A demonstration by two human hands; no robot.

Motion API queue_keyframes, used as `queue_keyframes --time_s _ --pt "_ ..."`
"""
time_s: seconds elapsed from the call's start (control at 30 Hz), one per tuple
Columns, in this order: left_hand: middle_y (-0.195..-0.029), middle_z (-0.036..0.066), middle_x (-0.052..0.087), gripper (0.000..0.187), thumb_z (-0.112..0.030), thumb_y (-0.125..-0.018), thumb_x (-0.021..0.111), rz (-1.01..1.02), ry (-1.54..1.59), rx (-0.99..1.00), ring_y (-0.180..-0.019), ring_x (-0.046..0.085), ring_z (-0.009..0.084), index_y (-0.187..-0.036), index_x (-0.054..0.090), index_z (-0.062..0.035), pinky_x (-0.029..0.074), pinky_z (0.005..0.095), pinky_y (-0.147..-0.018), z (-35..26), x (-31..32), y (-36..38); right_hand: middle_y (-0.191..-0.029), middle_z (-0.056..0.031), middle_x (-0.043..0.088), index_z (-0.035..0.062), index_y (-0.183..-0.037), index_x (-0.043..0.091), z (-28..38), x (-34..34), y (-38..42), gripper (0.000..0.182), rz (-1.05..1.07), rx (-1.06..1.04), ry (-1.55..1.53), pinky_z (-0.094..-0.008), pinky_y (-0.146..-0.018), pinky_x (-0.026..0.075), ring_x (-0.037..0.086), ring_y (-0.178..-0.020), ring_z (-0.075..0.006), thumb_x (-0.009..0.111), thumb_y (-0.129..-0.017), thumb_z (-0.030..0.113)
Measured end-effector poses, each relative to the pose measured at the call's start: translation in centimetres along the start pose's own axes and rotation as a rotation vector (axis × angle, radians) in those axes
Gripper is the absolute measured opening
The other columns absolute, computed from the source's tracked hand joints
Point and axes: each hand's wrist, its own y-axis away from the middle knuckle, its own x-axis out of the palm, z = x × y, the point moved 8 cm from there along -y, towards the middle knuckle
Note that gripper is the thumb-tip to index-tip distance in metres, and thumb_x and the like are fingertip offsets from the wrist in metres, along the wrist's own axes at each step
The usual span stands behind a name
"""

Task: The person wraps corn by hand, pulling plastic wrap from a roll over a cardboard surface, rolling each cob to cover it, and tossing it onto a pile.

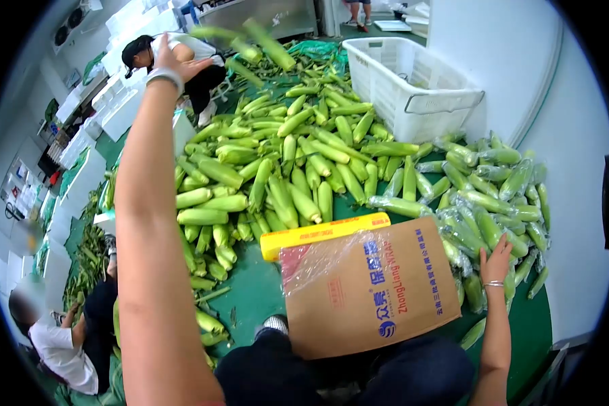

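Observation:
My left hand (176,64) is raised at the upper left, its fingers spread and nothing in it. Blurred ears of corn (271,46) appear in the air to its right. My right hand (497,262) rests with fingers stretched out on the plastic-wrapped corn (480,227) piled at the right. Between my arms, by my knees, lies a cardboard box (365,291) printed with cling wrap lettering, a loose sheet of clear film (328,260) over its top left part. Along its far edge lies a yellow cling wrap roll (325,233).
A large heap of unwrapped corn in husks (298,155) spreads over the green floor (250,277). Behind it stands a white plastic crate (413,91) beside the white wall (494,61). One person (189,57) bends over at the back; another person (68,345) sits at the lower left.

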Motion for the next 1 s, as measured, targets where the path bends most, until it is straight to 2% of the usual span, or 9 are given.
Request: queue_keyframes --time_s 0.07,0.2,0.23,0.27,0.4,0.67,0.7,0.87,1.0 --pt "-0.131 0.023 0.036 0.096 -0.061 -0.076 0.056 -0.228 -0.549 0.173 -0.122 0.035 0.0337 -0.136 0.015 0.0009 0.038 0.0430 -0.097 4.4 0.5 -0.9 -0.125 -0.0267 0.035 -0.0012 -0.136 0.022 0.1 -1.1 0.2 0.074 0.030 -0.014 -0.033 -0.0425 -0.083 0.044 0.048 -0.101 -0.0419 0.063 -0.080 0.023" --pt "-0.096 0.010 0.061 0.060 -0.057 -0.076 0.058 0.237 -1.322 -0.051 -0.078 0.061 0.0200 -0.101 0.060 -0.0026 0.051 0.0324 -0.065 18.2 -8.7 0.9 -0.123 -0.0264 0.037 -0.0016 -0.136 0.022 0.3 -1.1 0.4 0.073 0.108 -0.056 -0.117 -0.0416 -0.084 0.043 0.048 -0.101 -0.0422 0.062 -0.080 0.021" --pt "-0.086 0.009 0.064 0.058 -0.057 -0.076 0.059 0.390 -1.812 0.259 -0.074 0.062 0.0184 -0.095 0.062 -0.0015 0.051 0.0305 -0.061 19.8 -12.3 4.3 -0.121 -0.0264 0.038 -0.0016 -0.136 0.023 0.1 -1.1 0.3 0.072 0.060 -0.079 -0.091 -0.0417 -0.084 0.042 0.048 -0.101 -0.0421 0.062 -0.080 0.021" --pt "-0.082 0.010 0.065 0.060 -0.057 -0.075 0.059 0.049 -1.602 -0.249 -0.072 0.063 0.0181 -0.095 0.063 -0.0013 0.051 0.0320 -0.059 22.2 -19.4 8.5 -0.120 -0.0264 0.039 -0.0017 -0.136 0.023 0.3 -0.9 0.2 0.072 0.022 -0.113 -0.070 -0.0419 -0.085 0.042 0.048 -0.101 -0.0421 0.062 -0.080 0.021" --pt "-0.082 0.018 0.065 0.048 -0.047 -0.079 0.059 0.017 -2.181 -0.238 -0.079 0.063 0.0322 -0.097 0.064 -0.0024 0.049 0.0397 -0.077 24.8 -38.7 21.0 -0.119 -0.0239 0.043 -0.0012 -0.128 0.037 -1.3 -0.2 -1.6 0.053 0.022 -0.108 0.040 -0.0420 -0.085 0.042 0.049 -0.100 -0.0412 0.057 -0.084 0.022" --pt "-0.094 0.024 0.062 0.057 -0.052 -0.079 0.056 -0.795 -1.549 0.099 -0.095 0.057 0.0399 -0.096 0.061 0.0025 0.044 0.0437 -0.083 20.4 -46.1 14.0 -0.118 -0.0202 0.046 0.0052 -0.123 0.044 -5.2 0.6 -4.7 0.045 -0.011 -0.221 -0.027 -0.0417 -0.085 0.042 0.049 -0.102 -0.0390 0.050 -0.079 -0.003" --pt "-0.076 0.020 0.065 0.061 -0.052 -0.080 0.056 -0.938 -1.530 0.182 -0.068 0.065 0.0289 -0.096 0.060 0.0065 0.050 0.0365 -0.071 18.5 -45.3 12.5 -0.118 -0.0201 0.046 0.0061 -0.123 0.044 -5.7 0.3 -4.8 0.047 0.045 -0.215 0.039 -0.0415 -0.087 0.041 0.049 -0.104 -0.0382 0.050 -0.078 -0.004" --pt "-0.123 0.023 0.043 0.084 -0.053 -0.069 0.070 -0.911 -0.658 -0.163 -0.093 0.055 0.0367 -0.129 0.037 -0.0039 0.053 0.0431 -0.068 18.5 -48.1 6.6 -0.119 -0.0211 0.048 0.0028 -0.119 0.049 -7.3 0.9 -4.1 0.047 0.056 -0.134 0.251 -0.0421 -0.093 0.038 0.047 -0.107 -0.0364 0.058 -0.073 0.000" --pt "-0.121 0.015 0.049 0.068 -0.041 -0.071 0.073 -0.821 -0.395 -0.074 -0.103 0.052 0.0305 -0.123 0.044 -0.0079 0.049 0.0461 -0.077 19.4 -52.5 3.6 -0.108 -0.0205 0.056 0.0012 -0.111 0.053 8.8 -2.2 0.6 0.035 0.077 -0.351 -0.117 -0.0407 -0.085 0.043 0.053 -0.098 -0.0364 0.058 -0.077 0.009"
